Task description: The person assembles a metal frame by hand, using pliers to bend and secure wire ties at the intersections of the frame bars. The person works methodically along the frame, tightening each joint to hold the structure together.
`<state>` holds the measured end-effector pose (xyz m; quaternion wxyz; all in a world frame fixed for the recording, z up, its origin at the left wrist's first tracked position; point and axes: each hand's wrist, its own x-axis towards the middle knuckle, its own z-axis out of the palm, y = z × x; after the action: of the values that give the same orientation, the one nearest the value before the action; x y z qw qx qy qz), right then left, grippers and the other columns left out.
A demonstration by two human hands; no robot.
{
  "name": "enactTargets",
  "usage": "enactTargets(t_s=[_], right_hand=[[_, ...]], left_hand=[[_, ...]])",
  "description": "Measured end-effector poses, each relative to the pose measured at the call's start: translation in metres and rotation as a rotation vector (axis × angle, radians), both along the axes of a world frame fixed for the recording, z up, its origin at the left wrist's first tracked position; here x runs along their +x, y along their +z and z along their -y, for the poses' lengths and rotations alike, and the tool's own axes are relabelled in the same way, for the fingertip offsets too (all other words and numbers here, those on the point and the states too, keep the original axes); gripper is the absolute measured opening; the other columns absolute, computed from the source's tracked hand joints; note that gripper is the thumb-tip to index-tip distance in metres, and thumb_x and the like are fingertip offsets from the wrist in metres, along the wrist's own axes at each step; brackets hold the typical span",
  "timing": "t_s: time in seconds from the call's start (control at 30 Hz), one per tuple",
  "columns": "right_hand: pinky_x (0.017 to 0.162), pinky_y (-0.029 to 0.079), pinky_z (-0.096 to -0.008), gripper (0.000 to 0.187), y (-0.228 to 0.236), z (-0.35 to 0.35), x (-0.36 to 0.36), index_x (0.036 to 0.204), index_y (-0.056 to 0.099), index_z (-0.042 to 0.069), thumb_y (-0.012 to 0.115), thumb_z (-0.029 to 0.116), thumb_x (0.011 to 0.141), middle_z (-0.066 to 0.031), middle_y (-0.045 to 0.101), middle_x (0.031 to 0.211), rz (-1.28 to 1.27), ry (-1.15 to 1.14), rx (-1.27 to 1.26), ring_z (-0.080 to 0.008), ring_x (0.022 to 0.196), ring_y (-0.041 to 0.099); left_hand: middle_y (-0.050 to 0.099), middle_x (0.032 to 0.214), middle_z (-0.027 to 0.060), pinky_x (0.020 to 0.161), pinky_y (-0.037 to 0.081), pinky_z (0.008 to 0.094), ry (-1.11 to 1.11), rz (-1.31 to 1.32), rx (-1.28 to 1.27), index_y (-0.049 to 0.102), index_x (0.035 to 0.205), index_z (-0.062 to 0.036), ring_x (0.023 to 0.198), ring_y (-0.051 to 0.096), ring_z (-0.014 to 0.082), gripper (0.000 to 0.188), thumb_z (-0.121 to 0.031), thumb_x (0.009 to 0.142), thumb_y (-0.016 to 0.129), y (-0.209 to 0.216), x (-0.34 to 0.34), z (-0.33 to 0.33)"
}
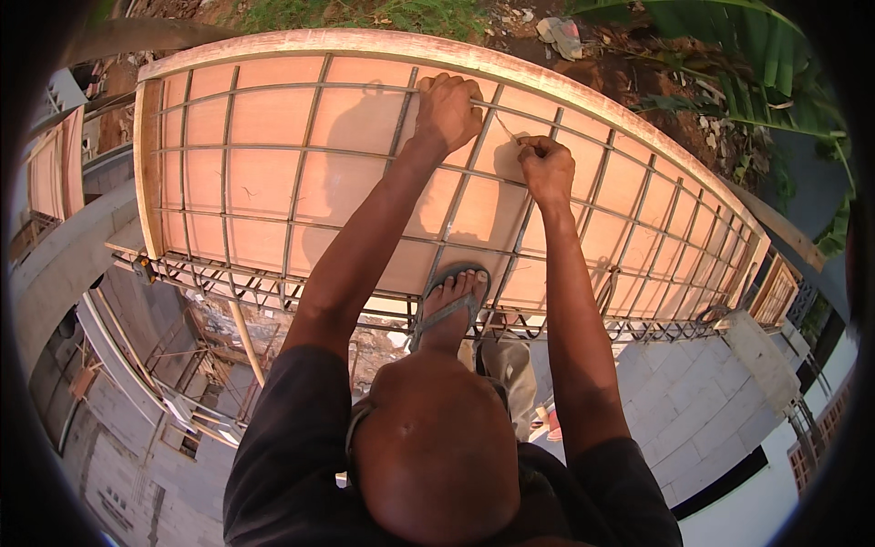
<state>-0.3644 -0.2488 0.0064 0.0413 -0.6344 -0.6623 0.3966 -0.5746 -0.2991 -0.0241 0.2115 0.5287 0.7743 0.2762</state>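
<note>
A grid of steel rebar (pixel 305 164) lies over an orange-brown plywood panel (pixel 264 118). At the far side of the grid, my left hand (pixel 447 109) is closed over a long bar, close to where another bar crosses it. My right hand (pixel 549 169) is a little nearer and to the right, with thumb and fingers pinched on a thin tie wire (pixel 504 126). The wire runs slantwise from the crossing toward my right fingers. My fingers hide part of the left grip. My sandaled foot (pixel 453 296) stands on the near part of the grid.
A wooden edge board (pixel 365 41) borders the panel's far side. Rebar and stirrups (pixel 383 319) run along the near edge, above a deep drop to a block-walled area (pixel 674 392). Soil, rubble and banana leaves (pixel 766 46) lie beyond. My bent knee (pixel 437 447) is close below.
</note>
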Motion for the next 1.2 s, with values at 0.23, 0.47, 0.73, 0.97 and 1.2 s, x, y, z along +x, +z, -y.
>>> enactTargets(t_s=[0.23,0.47,0.73,0.97,1.2], right_hand=[[0.080,0.059,-0.0384,0.027,0.002,0.014,0.002,0.114,0.085,0.007,0.070,0.018,0.095,-0.0139,0.081,0.091,0.024,0.002,0.093,-0.0251,0.082,0.076],[0.078,0.059,-0.0380,0.026,0.000,0.017,-0.004,0.115,0.085,0.007,0.071,0.018,0.096,-0.0140,0.080,0.087,0.046,0.078,0.228,-0.0234,0.078,0.076],[0.085,0.060,-0.0430,0.020,-0.029,0.011,-0.033,0.111,0.083,0.003,0.069,0.007,0.097,-0.0205,0.080,0.097,-0.246,-0.009,0.212,-0.0341,0.090,0.079],[0.080,0.061,-0.0425,0.015,-0.026,0.005,-0.052,0.101,0.081,-0.003,0.076,0.010,0.094,-0.0221,0.081,0.094,-0.193,-0.149,0.148,-0.0340,0.085,0.079],[0.079,0.061,-0.0420,0.020,-0.038,-0.002,-0.045,0.094,0.079,0.003,0.087,0.021,0.087,-0.0162,0.080,0.088,-0.086,-0.264,0.124,-0.0309,0.083,0.079]], left_hand=[[0.076,0.107,0.0210,0.100,0.053,0.0506,0.145,0.139,-0.322,0.070,0.113,-0.0018,0.109,0.072,0.0386,0.043,-0.028,0.082,0.084,0.024,0.050,0.029],[0.072,0.067,0.0176,0.073,0.061,0.0490,0.172,0.216,-0.287,0.068,0.063,-0.0042,0.069,0.074,0.0381,0.028,-0.026,0.069,0.085,-0.002,0.043,0.014],[0.076,0.074,0.0165,0.076,0.061,0.0474,0.240,0.224,-0.292,0.070,0.071,-0.0045,0.077,0.077,0.0362,0.032,-0.030,0.070,0.089,-0.008,0.048,0.016],[0.077,0.081,0.0120,0.084,0.058,0.0471,0.217,0.261,-0.320,0.075,0.080,-0.0069,0.086,0.077,0.0337,0.027,-0.031,0.077,0.087,0.009,0.034,0.023],[0.073,0.112,0.0136,0.106,0.034,0.0528,0.266,-0.202,-0.003,0.083,0.100,-0.0086,0.120,0.056,0.0300,0.030,-0.033,0.082,0.083,0.011,0.010,0.001]])
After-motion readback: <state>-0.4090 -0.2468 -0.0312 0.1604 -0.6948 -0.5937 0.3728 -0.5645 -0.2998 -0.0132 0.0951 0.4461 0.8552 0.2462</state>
